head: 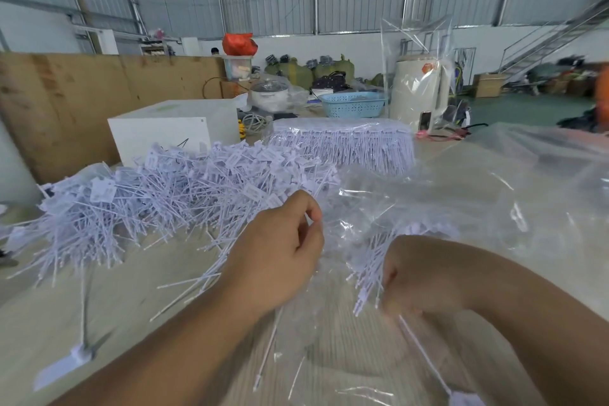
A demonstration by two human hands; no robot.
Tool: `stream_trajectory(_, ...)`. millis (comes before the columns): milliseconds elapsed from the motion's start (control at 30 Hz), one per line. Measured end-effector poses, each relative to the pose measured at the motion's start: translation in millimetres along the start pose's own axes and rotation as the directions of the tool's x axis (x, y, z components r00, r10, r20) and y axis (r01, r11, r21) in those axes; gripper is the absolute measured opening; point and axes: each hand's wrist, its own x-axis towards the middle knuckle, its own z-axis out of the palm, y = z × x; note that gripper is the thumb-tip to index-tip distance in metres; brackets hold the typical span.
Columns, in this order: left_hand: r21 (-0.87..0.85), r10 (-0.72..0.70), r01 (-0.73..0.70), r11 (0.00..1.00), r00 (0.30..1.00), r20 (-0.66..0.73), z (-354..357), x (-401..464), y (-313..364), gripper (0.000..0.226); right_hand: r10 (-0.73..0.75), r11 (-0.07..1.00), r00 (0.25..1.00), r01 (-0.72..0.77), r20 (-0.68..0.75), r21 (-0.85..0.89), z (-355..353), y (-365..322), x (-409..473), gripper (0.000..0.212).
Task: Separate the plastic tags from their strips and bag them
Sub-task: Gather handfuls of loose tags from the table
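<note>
A loose heap of white plastic tags (158,194) sprawled across the left of the table (108,293). The left hand (280,250) pinched the edge of a clear plastic bag (356,231) between thumb and forefinger. To its right, the right hand (418,277) was closed around a bundle of tags (370,260) at the bag's mouth.

A white box (171,128) stands at the table's far edge beside a plywood board (82,102). Behind it sit a blue basket (354,104), a cooker (268,92), and what looks like a cream kettle (418,89).
</note>
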Motion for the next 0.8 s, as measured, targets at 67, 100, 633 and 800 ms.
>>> stream_trajectory(67, -0.002, 0.007, -0.007, 1.000, 1.000, -0.003, -0.7, -0.5, -0.1, 0.013, 0.023, 0.997, 0.992, -0.013, -0.128, 0.076, -4.8, 0.7, 3.5, 0.038)
stream_trajectory(100, -0.007, 0.013, -0.013, 1.000, 1.000, -0.011, -1.1, -0.5, 0.0, 0.013, 0.045, 0.990, 0.977, -0.016, -0.209, 0.138, -8.3, 2.7, 4.6, 0.031)
stream_trajectory(633, -0.048, 0.078, -0.080, 0.996, 0.996, -0.043, 3.0, 0.7, 0.8, 0.016, -0.024, 0.995, 0.914, 0.062, -0.405, 0.079, 8.3, 17.2, 29.7, 0.026)
stream_trajectory(800, 0.132, 0.099, -0.100, 0.986, 0.995, 0.013, 6.1, 0.9, -6.3, 0.021, -0.069, 0.992, 0.800, -0.009, -0.596, -0.127, -6.6, 7.8, 4.5, 0.014)
